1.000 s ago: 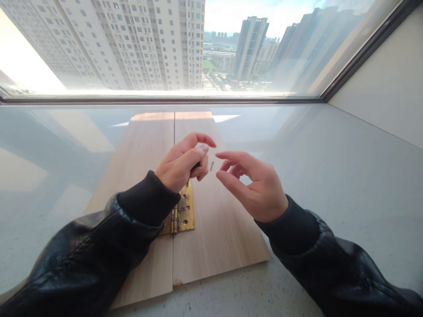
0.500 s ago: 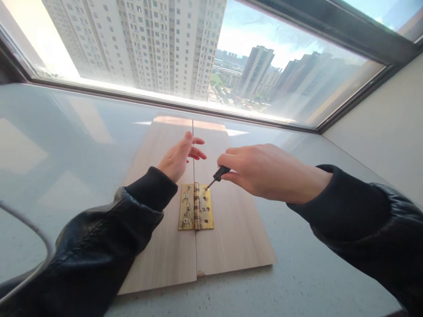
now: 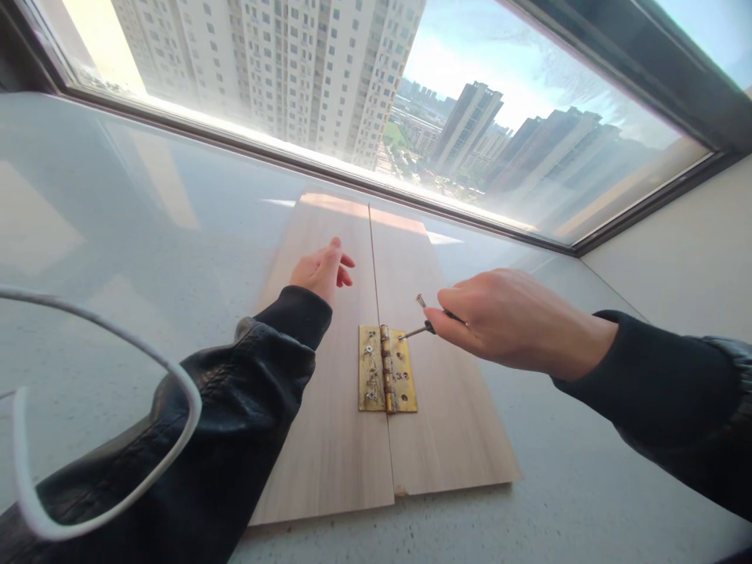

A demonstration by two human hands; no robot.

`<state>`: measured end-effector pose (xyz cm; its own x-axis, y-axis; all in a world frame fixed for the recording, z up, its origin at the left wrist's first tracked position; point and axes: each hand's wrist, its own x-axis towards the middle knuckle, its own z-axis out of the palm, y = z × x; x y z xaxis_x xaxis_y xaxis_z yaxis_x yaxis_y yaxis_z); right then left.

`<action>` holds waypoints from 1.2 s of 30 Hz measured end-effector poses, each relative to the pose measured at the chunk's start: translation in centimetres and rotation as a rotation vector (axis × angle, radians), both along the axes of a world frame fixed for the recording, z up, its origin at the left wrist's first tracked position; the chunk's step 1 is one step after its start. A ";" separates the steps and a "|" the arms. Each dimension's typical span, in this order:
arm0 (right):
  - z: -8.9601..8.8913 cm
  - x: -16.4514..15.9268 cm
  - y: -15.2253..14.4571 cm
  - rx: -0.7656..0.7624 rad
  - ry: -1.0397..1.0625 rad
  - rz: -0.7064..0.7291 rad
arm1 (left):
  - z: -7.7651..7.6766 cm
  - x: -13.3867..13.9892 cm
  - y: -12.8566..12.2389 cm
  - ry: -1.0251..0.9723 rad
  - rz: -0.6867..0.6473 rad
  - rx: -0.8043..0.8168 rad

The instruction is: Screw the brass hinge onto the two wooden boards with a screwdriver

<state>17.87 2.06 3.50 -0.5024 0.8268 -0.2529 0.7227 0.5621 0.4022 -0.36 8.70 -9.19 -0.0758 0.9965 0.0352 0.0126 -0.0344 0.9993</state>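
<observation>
My right hand [image 3: 517, 321] is closed around a small screwdriver [image 3: 418, 330], whose black handle is mostly covered by my fingers. A screw [image 3: 419, 300] sticks out from between thumb and index finger. The shaft slants down left, its tip at the upper hole of the right leaf of a worn brass hinge [image 3: 387, 368]. Screw heads show in the left leaf, while the lower right holes look dark. Over the left wooden board [image 3: 329, 470], my left hand [image 3: 320, 270] hovers up and left of the hinge, fingers apart and holding nothing. The right board [image 3: 452, 439] lies alongside, a narrow seam between.
The boards lie on a pale speckled sill [image 3: 564, 501] below a dark window frame [image 3: 294, 168]. A white cable [image 3: 182, 376] loops across the lower left, in front of my left sleeve. A white wall [image 3: 675, 227] rises at right.
The view has shifted, so the boards appear farther right. The screwdriver leans flatter, and a screw now shows at my right fingertips. My left hand is farther from the hinge. The cable loop swung in.
</observation>
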 end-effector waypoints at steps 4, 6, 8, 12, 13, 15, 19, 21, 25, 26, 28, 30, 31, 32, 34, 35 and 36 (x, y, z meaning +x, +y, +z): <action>-0.6 0.8 -0.4 0.111 -0.047 -0.080 | -0.2 0.0 0.2 0.013 -0.002 0.015; -0.9 1.1 -0.7 0.149 -0.063 -0.030 | -0.3 0.0 0.2 0.024 -0.007 0.021; -1.0 1.3 -0.8 0.135 -0.079 0.050 | -0.3 0.0 0.2 0.033 -0.010 0.029; -0.7 1.7 -0.3 0.064 -0.116 0.173 | -0.3 -0.1 0.2 0.049 -0.015 0.040; -0.5 1.8 -0.1 0.041 -0.122 0.193 | -0.3 -0.1 0.2 0.056 -0.015 0.040; -0.3 1.9 0.1 -0.019 -0.113 0.204 | -0.3 -0.1 0.1 0.076 -0.017 0.040; -0.2 2.2 0.2 -0.122 -0.057 0.113 | 0.0 -0.1 -0.1 0.107 -0.018 0.032; -0.2 2.1 0.3 -0.149 -0.011 0.055 | 0.2 0.0 -0.2 0.118 -0.020 0.025; -0.2 1.4 0.7 -0.218 0.105 -0.154 | 0.4 0.0 -0.3 0.159 -0.024 0.020; -0.2 1.3 0.9 -0.233 0.107 -0.219 | 0.4 0.0 -0.3 0.165 -0.024 0.020; -0.3 1.2 0.9 -0.225 0.061 -0.300 | 0.3 0.0 -0.3 0.174 -0.025 0.021; -0.4 1.3 0.8 -0.154 -0.017 -0.279 | 0.3 -0.1 -0.3 0.181 -0.021 0.023; -0.5 1.5 0.7 -0.114 -0.044 -0.230 | 0.3 -0.1 -0.3 0.182 -0.019 0.023; -0.5 1.6 0.6 -0.080 -0.061 -0.161 | 0.2 -0.1 -0.3 0.180 -0.017 0.020; -0.6 1.8 0.3 -0.047 -0.093 0.016 | 0.2 -0.1 -0.2 0.166 -0.014 0.012; -0.6 1.8 0.2 -0.048 -0.112 0.110 | 0.1 -0.1 -0.2 0.158 -0.014 0.009; -0.5 1.7 0.1 -0.055 -0.134 0.200 | 0.1 -0.1 -0.2 0.152 -0.016 0.008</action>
<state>19.58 2.18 2.98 -0.6134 0.6974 -0.3706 0.5371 0.7124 0.4517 -0.44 8.50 -9.07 -0.0536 0.9972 0.0527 0.1629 -0.0434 0.9857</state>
